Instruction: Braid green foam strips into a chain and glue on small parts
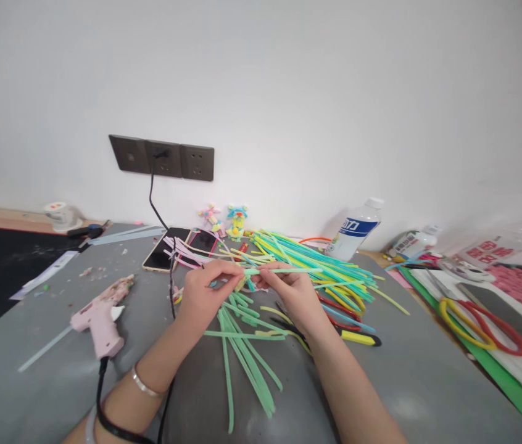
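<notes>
Both hands pinch one light green pipe cleaner (295,270), held roughly level above the table. My left hand (205,288) grips its left end between thumb and fingertips. Close beside it, my right hand (291,293) is closed on the same strip, whose free end sticks out to the right. Below the hands lie several loose light green pipe cleaners (247,364), fanned toward me, with shorter folded pieces near the fingers. Behind my right hand spreads a pile of yellow, green and turquoise pipe cleaners (330,268).
A pink hot glue gun (101,317) lies left, its cord running by my left arm. Phones (163,251), two small figures (237,219) and a bottle (356,229) stand or lie toward the wall. Yellow-handled cutting tool (360,337) and scissors (487,327) lie right.
</notes>
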{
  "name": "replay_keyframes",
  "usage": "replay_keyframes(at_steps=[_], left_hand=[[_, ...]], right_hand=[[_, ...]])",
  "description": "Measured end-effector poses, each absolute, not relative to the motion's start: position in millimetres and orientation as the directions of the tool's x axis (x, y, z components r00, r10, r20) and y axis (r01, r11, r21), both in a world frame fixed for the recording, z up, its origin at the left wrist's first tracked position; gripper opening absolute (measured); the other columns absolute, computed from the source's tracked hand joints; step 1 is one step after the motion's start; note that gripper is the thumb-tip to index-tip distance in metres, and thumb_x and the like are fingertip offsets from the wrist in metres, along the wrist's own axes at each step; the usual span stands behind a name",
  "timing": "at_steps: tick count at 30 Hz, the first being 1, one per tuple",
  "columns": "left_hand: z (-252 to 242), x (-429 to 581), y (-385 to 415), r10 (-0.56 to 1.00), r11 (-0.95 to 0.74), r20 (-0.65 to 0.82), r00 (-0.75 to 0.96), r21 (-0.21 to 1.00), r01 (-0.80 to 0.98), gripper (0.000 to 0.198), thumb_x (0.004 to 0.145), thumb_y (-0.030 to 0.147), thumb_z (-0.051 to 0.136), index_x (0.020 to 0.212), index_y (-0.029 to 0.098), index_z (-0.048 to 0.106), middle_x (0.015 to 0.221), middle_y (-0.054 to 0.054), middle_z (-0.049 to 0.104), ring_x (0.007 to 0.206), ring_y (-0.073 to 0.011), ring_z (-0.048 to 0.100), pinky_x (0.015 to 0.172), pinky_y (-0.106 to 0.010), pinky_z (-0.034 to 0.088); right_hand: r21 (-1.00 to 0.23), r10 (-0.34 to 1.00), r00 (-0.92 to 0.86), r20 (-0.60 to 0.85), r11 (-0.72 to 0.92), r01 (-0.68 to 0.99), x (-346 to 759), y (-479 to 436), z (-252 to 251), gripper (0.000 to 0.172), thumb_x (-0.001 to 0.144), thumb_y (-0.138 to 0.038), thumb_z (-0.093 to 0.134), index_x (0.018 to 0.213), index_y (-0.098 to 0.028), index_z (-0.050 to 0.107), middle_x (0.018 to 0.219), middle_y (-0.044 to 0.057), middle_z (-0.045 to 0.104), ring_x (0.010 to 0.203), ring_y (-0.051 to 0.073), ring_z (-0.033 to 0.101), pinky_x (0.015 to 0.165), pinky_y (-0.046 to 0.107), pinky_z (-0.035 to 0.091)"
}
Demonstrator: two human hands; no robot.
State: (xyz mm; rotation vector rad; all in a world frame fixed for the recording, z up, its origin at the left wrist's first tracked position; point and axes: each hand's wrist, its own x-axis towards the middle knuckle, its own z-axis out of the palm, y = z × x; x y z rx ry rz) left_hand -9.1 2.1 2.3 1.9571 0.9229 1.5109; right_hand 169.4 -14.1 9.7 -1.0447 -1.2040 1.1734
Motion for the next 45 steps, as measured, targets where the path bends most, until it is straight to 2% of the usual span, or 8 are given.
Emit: replay_keyframes(at_steps=[10,14,20,27,34,37,41,45], left_hand=[[2,-10,2,0.685,-0.726,0.707,0.176,0.645,0.238,0.006,0.084,0.013,0.065,0.081,0.018,0.068,0.082,-0.004,0.075,0.079,-0.0155,0.071,0.075,-0.025,0.058],[4,-9,1,0.614,-0.784,0.766,0.192,0.565,0.257,0.009,0.083,0.01,0.065,0.081,0.019,0.067,0.08,-0.003,0.074,0.078,-0.014,0.071,0.075,-0.024,0.057],[4,-9,1,0.569,-0.814,0.791,0.225,0.501,0.295,0.01,0.086,0.012,0.062,0.082,0.02,0.067,0.081,-0.004,0.075,0.081,-0.0158,0.07,0.076,-0.028,0.057],[3,-10,1,0.539,-0.834,0.798,0.269,0.46,0.304,0.013,0.087,0.01,0.06,0.085,0.021,0.067,0.084,-0.005,0.074,0.082,-0.0155,0.07,0.076,-0.027,0.056],[1,-10,1,0.569,-0.815,0.77,0.288,0.48,0.325,0.011,0.087,0.012,0.06,0.086,0.021,0.067,0.084,-0.004,0.074,0.081,-0.0155,0.07,0.075,-0.027,0.056],[-2,-9,3,0.637,-0.765,0.723,0.267,0.55,0.336,0.009,0.085,0.013,0.061,0.086,0.02,0.067,0.084,-0.003,0.074,0.079,-0.0152,0.07,0.074,-0.026,0.056],[-6,-9,7,0.784,-0.621,0.56,0.268,0.723,0.304,0.009,0.082,0.015,0.061,0.086,0.019,0.067,0.083,-0.003,0.074,0.074,-0.0151,0.069,0.069,-0.025,0.057],[-9,-8,10,0.827,-0.511,0.336,0.45,0.783,0.354,0.007,0.08,0.018,0.062,0.079,0.018,0.07,0.067,0.0,0.07,0.058,-0.0138,0.063,0.055,-0.022,0.05]], right_hand=[[-0.988,0.99,-0.016,0.142,0.141,-0.067,169,-15,11,0.032,0.074,-0.049,0.074,0.08,-0.018,0.067,0.07,0.005,0.073,0.066,0.019,0.066,0.067,0.031,0.052],[-0.987,0.988,0.007,0.154,0.155,-0.039,168,-14,9,0.032,0.073,-0.049,0.074,0.077,-0.019,0.065,0.068,0.005,0.072,0.066,0.02,0.066,0.064,0.031,0.051],[-0.941,0.952,0.042,0.304,0.293,0.167,165,-18,10,0.02,0.082,-0.036,0.065,0.071,-0.019,0.061,0.068,0.002,0.063,0.067,0.018,0.06,0.064,0.029,0.048],[-0.842,0.902,0.028,0.43,0.39,0.371,164,-20,11,0.017,0.083,-0.024,0.058,0.067,-0.02,0.055,0.063,-0.001,0.054,0.062,0.015,0.05,0.061,0.026,0.041],[-0.733,0.876,-0.008,0.482,0.409,0.544,163,-21,9,0.015,0.082,-0.018,0.055,0.068,-0.022,0.051,0.063,-0.002,0.055,0.059,0.015,0.051,0.058,0.026,0.039],[-0.658,0.843,-0.032,0.537,0.443,0.609,165,-21,8,0.014,0.081,-0.014,0.055,0.069,-0.022,0.053,0.065,-0.001,0.057,0.063,0.016,0.054,0.061,0.026,0.04],[-0.632,0.824,-0.078,0.561,0.487,0.603,174,-17,9,0.013,0.084,-0.015,0.054,0.074,-0.022,0.058,0.072,0.002,0.063,0.069,0.018,0.059,0.065,0.028,0.044],[-0.608,0.802,-0.13,0.584,0.537,0.585,187,-13,13,0.01,0.086,-0.021,0.057,0.08,-0.022,0.065,0.078,0.005,0.07,0.074,0.022,0.064,0.07,0.033,0.047]])
